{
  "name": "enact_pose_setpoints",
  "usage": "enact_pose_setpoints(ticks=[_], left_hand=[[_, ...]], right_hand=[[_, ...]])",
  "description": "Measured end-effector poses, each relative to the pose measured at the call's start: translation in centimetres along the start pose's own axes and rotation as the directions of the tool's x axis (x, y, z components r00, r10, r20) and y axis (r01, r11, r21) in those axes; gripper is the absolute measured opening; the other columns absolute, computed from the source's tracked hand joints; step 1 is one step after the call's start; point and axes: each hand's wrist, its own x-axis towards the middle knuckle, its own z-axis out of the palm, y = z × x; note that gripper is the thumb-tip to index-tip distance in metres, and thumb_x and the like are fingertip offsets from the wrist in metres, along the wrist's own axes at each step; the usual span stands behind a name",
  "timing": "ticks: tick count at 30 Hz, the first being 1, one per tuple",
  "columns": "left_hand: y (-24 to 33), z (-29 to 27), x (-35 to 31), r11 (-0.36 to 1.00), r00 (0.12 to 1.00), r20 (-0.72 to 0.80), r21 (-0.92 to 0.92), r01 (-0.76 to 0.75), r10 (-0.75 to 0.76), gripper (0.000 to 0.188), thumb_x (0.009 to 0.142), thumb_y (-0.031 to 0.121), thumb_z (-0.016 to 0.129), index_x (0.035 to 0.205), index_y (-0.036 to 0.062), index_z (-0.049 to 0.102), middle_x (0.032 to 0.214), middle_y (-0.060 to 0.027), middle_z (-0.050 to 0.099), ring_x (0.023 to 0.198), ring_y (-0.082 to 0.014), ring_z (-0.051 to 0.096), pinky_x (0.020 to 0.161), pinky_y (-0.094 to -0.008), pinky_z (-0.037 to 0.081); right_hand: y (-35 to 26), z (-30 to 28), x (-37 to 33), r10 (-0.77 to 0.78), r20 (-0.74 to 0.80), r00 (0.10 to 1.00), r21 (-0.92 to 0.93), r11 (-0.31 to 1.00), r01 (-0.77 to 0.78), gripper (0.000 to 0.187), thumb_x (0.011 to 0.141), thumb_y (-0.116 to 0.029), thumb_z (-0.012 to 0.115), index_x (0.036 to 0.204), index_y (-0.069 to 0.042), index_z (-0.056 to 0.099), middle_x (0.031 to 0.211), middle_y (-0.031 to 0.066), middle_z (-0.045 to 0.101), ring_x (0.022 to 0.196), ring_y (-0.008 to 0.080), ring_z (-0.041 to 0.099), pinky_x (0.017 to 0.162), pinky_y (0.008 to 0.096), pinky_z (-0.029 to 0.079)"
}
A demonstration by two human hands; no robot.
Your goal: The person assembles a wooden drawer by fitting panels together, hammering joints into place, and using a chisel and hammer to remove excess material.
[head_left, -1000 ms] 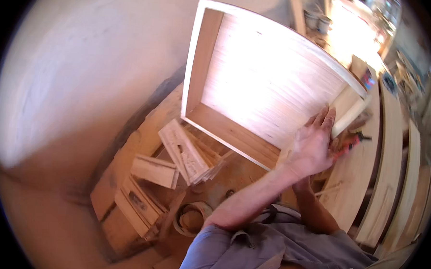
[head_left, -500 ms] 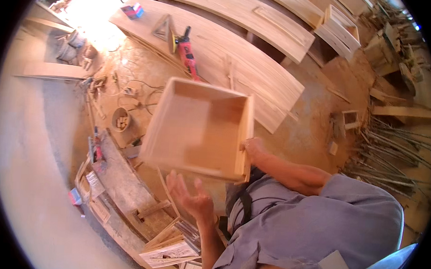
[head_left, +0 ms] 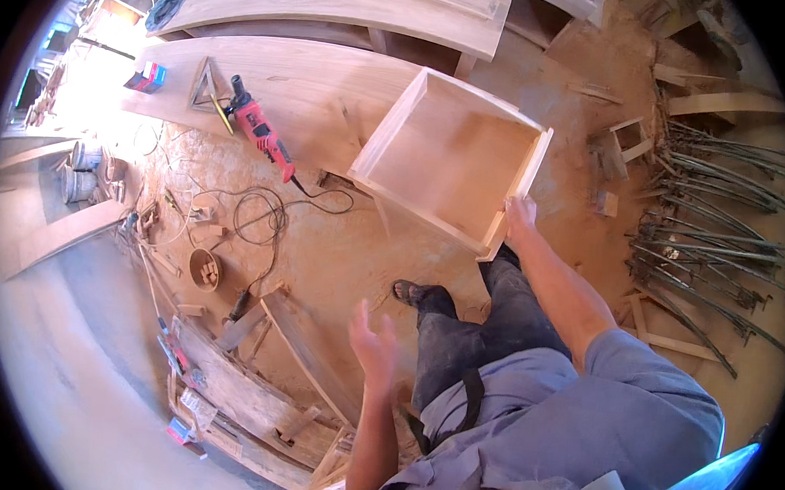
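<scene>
My right hand (head_left: 520, 217) grips the near right edge of a shallow, open-topped wooden drawer (head_left: 453, 151). The drawer is tilted, its inside facing me, and its far part overlaps the end of a long wooden panel (head_left: 303, 75) in view; I cannot tell whether it touches. Lower and to the left, my left hand (head_left: 373, 345) is in the air with fingers apart, holding nothing. On the panel lies a red power tool (head_left: 264, 133) with a yellow disc, its cord hanging to the floor. Beside it rest a triangular wooden piece (head_left: 208, 88) and a small blue-and-red box (head_left: 147, 77).
A second long panel (head_left: 333, 4) lies farther back. Metal rods (head_left: 708, 241) and a small wooden frame (head_left: 620, 148) are on the right. A bucket of wood pieces (head_left: 205, 270) and looped cord (head_left: 266, 226) sit on the floor left. A worn wooden bench (head_left: 246, 392) is at lower left.
The drawer has moved right and away with my right hand still holding it. My left hand has dropped away from the drawer's near edge. The view has shifted, showing my legs and foot.
</scene>
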Motion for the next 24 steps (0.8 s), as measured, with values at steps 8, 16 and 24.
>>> enact_pose_setpoints(ticks=[8, 16, 24], left_hand=[[8.7, 14.1, 15.9, 0.975, 0.978, 0.056, 0.091, -0.204, 0.200, 0.043, 0.089, 0.008, 0.064, 0.129, -0.0067, 0.058, 0.125, -0.0273, 0.061, 0.119, -0.0421, 0.058, 0.103, -0.0472, 0.045], [10.8, 31.3, 25.6, 0.953, 0.951, 0.287, 0.236, -0.189, 0.118, 0.053, 0.096, 0.029, 0.060, 0.137, -0.0046, 0.052, 0.144, -0.0282, 0.050, 0.137, -0.0440, 0.042, 0.115, -0.0499, 0.032], [8.6, 40.5, 33.0, 0.811, 0.922, 0.198, 0.439, -0.387, 0.333, 0.064, 0.097, 0.036, 0.058, 0.148, 0.0032, 0.040, 0.161, -0.0297, 0.021, 0.151, -0.0485, 0.012, 0.121, -0.0614, 0.010]], right_hand=[[8.4, 5.8, 12.1, -0.028, 0.046, 0.999, -0.249, 0.968, 0.039, 0.050, 0.075, -0.004, 0.074, 0.120, 0.001, 0.055, 0.098, 0.0188, 0.070, 0.088, 0.0326, 0.070, 0.080, 0.0407, 0.057], [0.1, 5.6, 11.8, -0.088, 0.002, 0.996, -0.243, 0.966, 0.086, 0.064, 0.076, -0.003, 0.071, 0.134, 0.000, 0.043, 0.111, 0.0235, 0.066, 0.099, 0.0352, 0.069, 0.084, 0.0405, 0.056], [-2.5, 5.1, 12.0, 0.198, 0.090, 0.976, 0.003, 0.980, -0.199, 0.050, 0.074, 0.007, 0.064, 0.121, 0.003, 0.047, 0.089, 0.0113, 0.058, 0.074, 0.0214, 0.062, 0.064, 0.0359, 0.052]])
